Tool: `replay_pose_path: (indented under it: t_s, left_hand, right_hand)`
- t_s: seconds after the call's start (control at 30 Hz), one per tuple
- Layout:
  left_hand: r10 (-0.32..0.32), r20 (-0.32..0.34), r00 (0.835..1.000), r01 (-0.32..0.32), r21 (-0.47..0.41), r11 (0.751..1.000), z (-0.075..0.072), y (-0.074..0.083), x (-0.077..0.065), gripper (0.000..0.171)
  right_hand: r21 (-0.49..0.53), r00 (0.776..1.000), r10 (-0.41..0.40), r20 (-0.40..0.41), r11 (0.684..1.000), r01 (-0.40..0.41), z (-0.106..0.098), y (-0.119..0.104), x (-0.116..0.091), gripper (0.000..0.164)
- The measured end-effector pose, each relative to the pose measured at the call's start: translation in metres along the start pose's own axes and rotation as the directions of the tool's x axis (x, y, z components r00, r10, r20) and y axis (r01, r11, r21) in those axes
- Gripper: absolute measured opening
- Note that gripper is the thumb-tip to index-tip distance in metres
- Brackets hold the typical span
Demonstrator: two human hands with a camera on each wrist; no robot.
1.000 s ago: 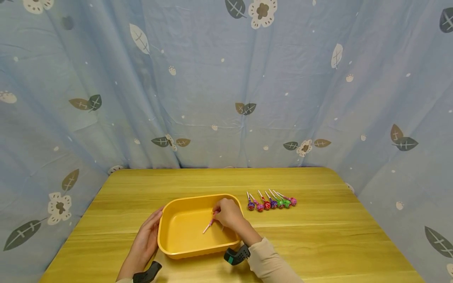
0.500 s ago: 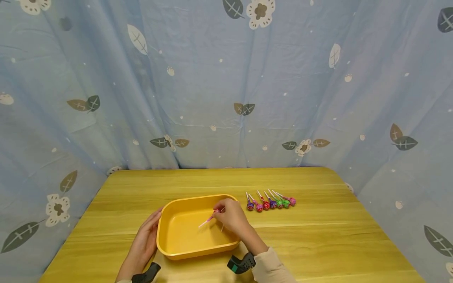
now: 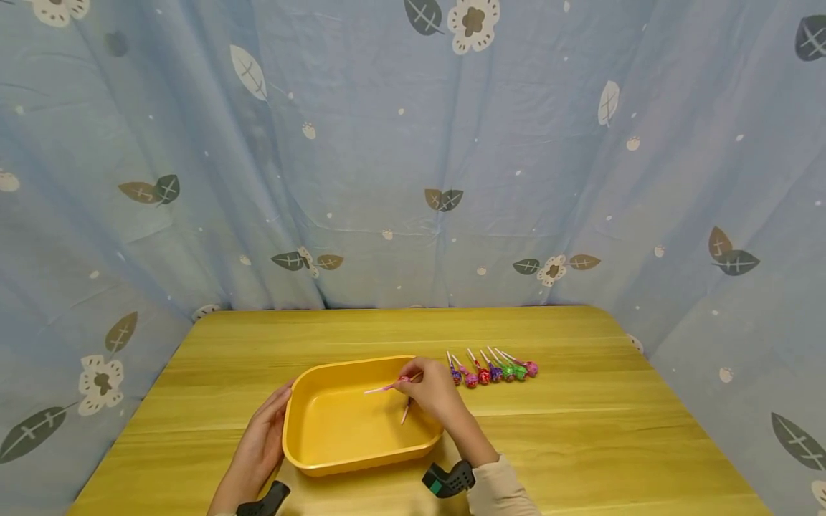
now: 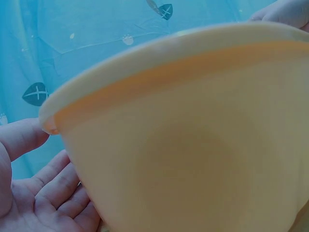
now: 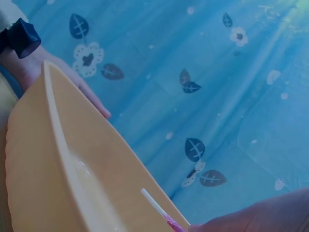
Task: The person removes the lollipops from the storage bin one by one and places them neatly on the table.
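Note:
A yellow plastic basin (image 3: 351,461) stands on the table in the head view. My left hand (image 3: 261,433) rests along its left end; in the left wrist view the thumb (image 4: 28,137) touches the rim while the relaxed fingers lie against the outer wall. Over the basin's right part, my right hand (image 3: 434,390) pinches a pink-wrapped lollipop (image 3: 377,391) near its candy end, its white stick pointing left. The right wrist view shows that stick (image 5: 153,202) above the basin's inside. Below the right hand another lollipop stick (image 3: 405,413) shows in the basin, its candy end mostly hidden.
Several lollipops (image 3: 495,373) in purple, pink, red and green wrappers lie in a row right of the basin, sticks pointing back. A blue patterned curtain (image 3: 387,158) hangs behind the wooden table (image 3: 581,430).
My right hand has lifted slightly and moved a little right with the lollipop, whose stick has swung from pointing down-left to nearly level. The left hand stays at the basin.

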State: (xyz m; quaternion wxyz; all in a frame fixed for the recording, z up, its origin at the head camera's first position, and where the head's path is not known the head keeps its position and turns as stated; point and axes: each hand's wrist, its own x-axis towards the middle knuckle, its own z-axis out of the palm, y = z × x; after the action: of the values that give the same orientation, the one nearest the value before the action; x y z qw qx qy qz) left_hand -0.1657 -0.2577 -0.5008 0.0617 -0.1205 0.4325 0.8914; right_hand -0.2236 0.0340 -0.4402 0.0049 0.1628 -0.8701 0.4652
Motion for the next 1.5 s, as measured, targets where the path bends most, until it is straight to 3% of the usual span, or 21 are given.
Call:
replay_pose_path:
  t_s: [0.2, 0.87, 1.13, 1.5]
  left_hand:
    - [0.006, 0.01, 1.0, -0.006, 0.005, 1.0, -0.001, 0.0, -0.001, 0.068]
    - [-0.007, 0.029, 1.0, 0.007, -0.03, 1.0, -0.001, 0.001, -0.001, 0.07]
    - [0.003, 0.035, 0.999, -0.004, 0.017, 1.0, 0.0, 0.002, -0.002, 0.069]
    - [0.011, 0.057, 0.998, -0.011, -0.006, 1.0, 0.0, 0.001, -0.002, 0.064]
  right_hand:
    - [-0.026, 0.999, -0.035, -0.023, 0.999, 0.034, -0.004, 0.002, 0.001, 0.015]
    - [-0.043, 0.996, 0.038, -0.082, 0.998, -0.042, -0.031, 0.006, 0.005, 0.015]
    - [-0.032, 0.99, 0.026, -0.136, 0.999, -0.031, -0.044, 0.013, 0.003, 0.014]
    - [0.021, 0.983, 0.076, -0.166, 0.997, -0.073, -0.055, 0.03, -0.003, 0.017]
